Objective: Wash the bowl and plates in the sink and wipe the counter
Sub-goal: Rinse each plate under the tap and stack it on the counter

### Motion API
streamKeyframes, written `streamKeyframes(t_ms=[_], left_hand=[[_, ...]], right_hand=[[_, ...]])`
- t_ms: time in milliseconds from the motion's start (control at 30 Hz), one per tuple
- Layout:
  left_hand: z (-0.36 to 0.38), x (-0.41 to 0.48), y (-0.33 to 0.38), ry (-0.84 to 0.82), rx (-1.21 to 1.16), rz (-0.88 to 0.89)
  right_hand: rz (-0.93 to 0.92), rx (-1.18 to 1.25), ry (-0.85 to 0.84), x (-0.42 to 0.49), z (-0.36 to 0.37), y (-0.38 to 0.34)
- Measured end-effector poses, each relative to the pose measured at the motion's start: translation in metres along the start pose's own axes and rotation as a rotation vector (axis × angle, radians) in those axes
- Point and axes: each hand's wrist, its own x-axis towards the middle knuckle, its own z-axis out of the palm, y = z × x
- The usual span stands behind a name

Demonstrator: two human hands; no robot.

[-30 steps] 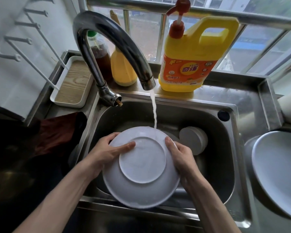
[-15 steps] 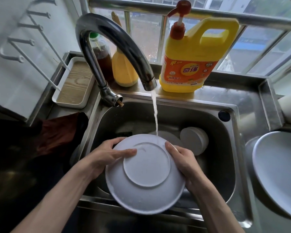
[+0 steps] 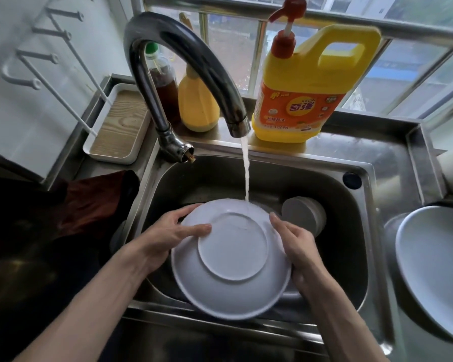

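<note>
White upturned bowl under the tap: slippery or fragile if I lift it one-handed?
Probably slippery: the water stream hits the white upturned bowl, and its surface looks glossy. Likely rigid: left hand and right hand grip opposite edges without flexing. May chip against the steel sink.

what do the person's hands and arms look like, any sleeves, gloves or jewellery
Both are bare. No gloves, and no rings show on the left hand or the right hand. The left forearm and right forearm are uncovered down to the frame's lower edge, with no sleeve, watch or bracelet in view.
</note>
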Motion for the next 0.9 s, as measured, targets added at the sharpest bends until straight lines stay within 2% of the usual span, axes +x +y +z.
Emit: streamKeyframes(t_ms=[67, 133, 300, 433, 500, 700, 767, 833, 900], left_hand=[[-0.003, 0.003, 0.007, -0.061, 0.069, -0.003], [-0.002, 0.007, 0.012, -0.055, 0.111, 0.015], [0.002, 0.01, 0.014, -0.101, 0.113, 0.055], [0.007, 0.015, 0.016, -0.112, 0.116, 0.063], [0.007, 0.019, 0.016, -0.099, 0.126, 0.08], [0.003, 0.022, 0.017, -0.109, 0.095, 0.162], [0.005, 0.021, 0.017, -0.107, 0.081, 0.208], [0.007, 0.018, 0.016, -0.097, 0.049, 0.239], [0.009, 0.012, 0.013, -0.068, 0.005, 0.247]], right_hand=[[0.002, -0.077, -0.083, 0.003, 0.002, -0.007], [0.039, -0.107, -0.109, 0.006, 0.003, -0.014], [0.073, -0.384, -0.042, 0.013, 0.003, -0.022], [-0.169, -0.64, 0.07, 0.023, 0.022, -0.017], [-0.299, -0.808, 0.073, 0.022, 0.036, -0.018], [-0.676, -1.022, -0.249, 0.024, 0.054, -0.022], [-0.815, -1.092, -0.305, 0.021, 0.059, -0.024], [-0.859, -1.079, -0.293, 0.02, 0.058, -0.025], [-0.754, -1.031, -0.206, 0.024, 0.049, -0.021]])
